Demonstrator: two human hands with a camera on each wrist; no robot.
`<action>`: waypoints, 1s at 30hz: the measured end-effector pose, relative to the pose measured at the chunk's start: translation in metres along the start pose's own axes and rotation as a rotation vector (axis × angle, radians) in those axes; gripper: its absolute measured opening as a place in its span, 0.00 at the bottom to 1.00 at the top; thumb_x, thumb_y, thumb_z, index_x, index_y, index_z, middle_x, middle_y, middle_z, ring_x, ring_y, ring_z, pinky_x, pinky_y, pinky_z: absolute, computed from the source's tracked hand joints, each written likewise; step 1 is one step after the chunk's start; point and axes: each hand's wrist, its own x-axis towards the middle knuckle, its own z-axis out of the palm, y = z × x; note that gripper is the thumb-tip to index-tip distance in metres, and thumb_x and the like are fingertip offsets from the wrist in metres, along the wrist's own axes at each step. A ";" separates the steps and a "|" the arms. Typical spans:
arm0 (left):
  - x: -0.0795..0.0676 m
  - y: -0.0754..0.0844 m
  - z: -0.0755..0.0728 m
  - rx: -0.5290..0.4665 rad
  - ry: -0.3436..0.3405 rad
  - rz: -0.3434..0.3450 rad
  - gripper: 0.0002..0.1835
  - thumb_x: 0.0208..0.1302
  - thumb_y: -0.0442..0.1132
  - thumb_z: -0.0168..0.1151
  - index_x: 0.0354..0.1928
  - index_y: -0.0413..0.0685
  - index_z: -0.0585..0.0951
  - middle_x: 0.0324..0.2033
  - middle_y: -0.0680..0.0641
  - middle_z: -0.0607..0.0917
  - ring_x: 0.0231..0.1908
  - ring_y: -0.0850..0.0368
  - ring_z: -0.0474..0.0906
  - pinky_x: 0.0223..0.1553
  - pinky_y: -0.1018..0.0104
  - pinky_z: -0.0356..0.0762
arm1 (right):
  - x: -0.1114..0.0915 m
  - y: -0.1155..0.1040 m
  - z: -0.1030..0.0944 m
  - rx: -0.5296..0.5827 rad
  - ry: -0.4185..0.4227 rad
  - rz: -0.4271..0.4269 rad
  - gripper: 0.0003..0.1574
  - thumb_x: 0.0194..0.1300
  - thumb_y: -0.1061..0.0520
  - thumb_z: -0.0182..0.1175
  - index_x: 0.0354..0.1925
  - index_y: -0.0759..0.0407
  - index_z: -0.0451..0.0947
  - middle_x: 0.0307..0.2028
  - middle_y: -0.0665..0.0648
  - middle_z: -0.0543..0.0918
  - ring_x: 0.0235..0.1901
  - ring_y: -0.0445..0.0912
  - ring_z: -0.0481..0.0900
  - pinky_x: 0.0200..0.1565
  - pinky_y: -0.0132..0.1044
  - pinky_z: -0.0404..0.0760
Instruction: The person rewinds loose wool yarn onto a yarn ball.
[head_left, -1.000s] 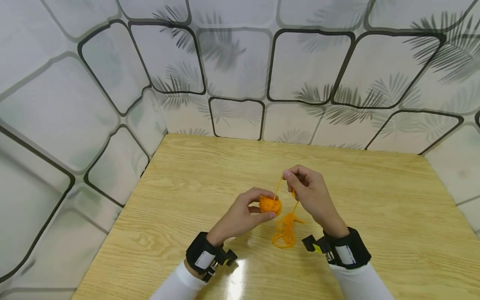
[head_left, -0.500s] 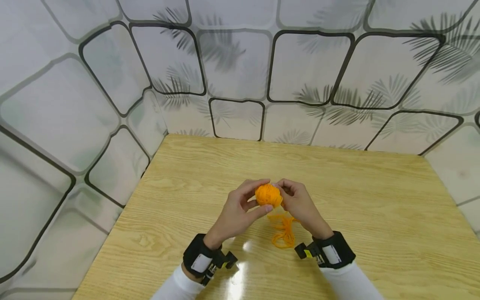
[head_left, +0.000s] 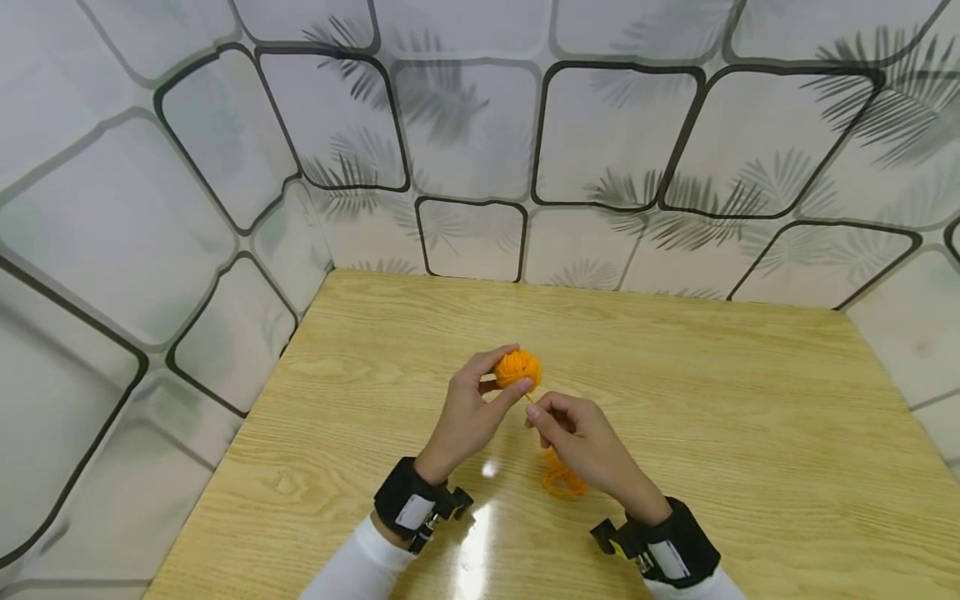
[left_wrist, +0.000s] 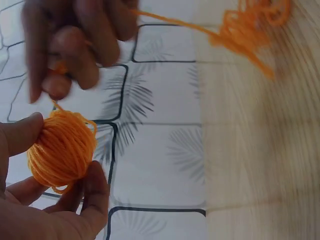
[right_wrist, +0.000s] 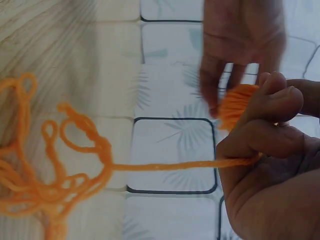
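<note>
An orange yarn ball (head_left: 518, 369) is held above the table between the thumb and fingers of my left hand (head_left: 468, 417). Strands wrap closely round it, and small loops stick out in the left wrist view (left_wrist: 62, 149). My right hand (head_left: 581, 437) pinches the yarn strand just below and to the right of the ball. From the right hand's curled fingers the strand (right_wrist: 170, 165) runs to a loose tangle of orange yarn (right_wrist: 55, 185) on the table. In the head view the right hand partly hides that tangle (head_left: 562, 482).
The light wooden table (head_left: 360, 358) extends on all sides of the hands. A patterned wall covering (head_left: 472, 125) stands behind it and at the left. Black wrist straps with small cameras (head_left: 453, 502) sit on both wrists.
The left hand has lifted the ball away and slightly left. My right hand came in beside the ball from the upper right, then drew down and toward me with the strand.
</note>
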 end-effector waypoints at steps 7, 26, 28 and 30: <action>-0.001 -0.009 0.002 0.000 -0.053 -0.108 0.25 0.64 0.37 0.56 0.63 0.46 0.68 0.48 0.40 0.68 0.47 0.47 0.72 0.43 0.66 0.76 | -0.009 -0.022 -0.010 -0.031 0.034 -0.022 0.14 0.69 0.46 0.48 0.35 0.52 0.75 0.22 0.56 0.72 0.14 0.44 0.61 0.17 0.35 0.64; -0.010 -0.032 0.006 -0.045 -0.258 -0.146 0.25 0.63 0.48 0.57 0.62 0.59 0.69 0.51 0.46 0.66 0.48 0.52 0.70 0.43 0.65 0.76 | 0.005 -0.036 -0.042 0.182 0.102 0.067 0.23 0.66 0.43 0.52 0.36 0.64 0.72 0.19 0.60 0.62 0.16 0.49 0.58 0.19 0.38 0.60; -0.013 -0.031 0.007 -0.068 -0.281 -0.132 0.24 0.62 0.46 0.58 0.61 0.56 0.71 0.49 0.46 0.67 0.47 0.51 0.71 0.42 0.65 0.77 | 0.008 -0.033 -0.043 0.199 0.111 0.087 0.24 0.65 0.42 0.53 0.36 0.64 0.71 0.19 0.60 0.61 0.17 0.49 0.58 0.20 0.37 0.59; -0.015 -0.029 0.007 -0.081 -0.301 -0.120 0.23 0.62 0.43 0.59 0.60 0.54 0.72 0.48 0.46 0.68 0.46 0.52 0.72 0.41 0.64 0.77 | 0.012 -0.030 -0.043 0.214 0.126 0.102 0.26 0.64 0.41 0.53 0.35 0.65 0.70 0.20 0.60 0.62 0.17 0.49 0.57 0.20 0.36 0.59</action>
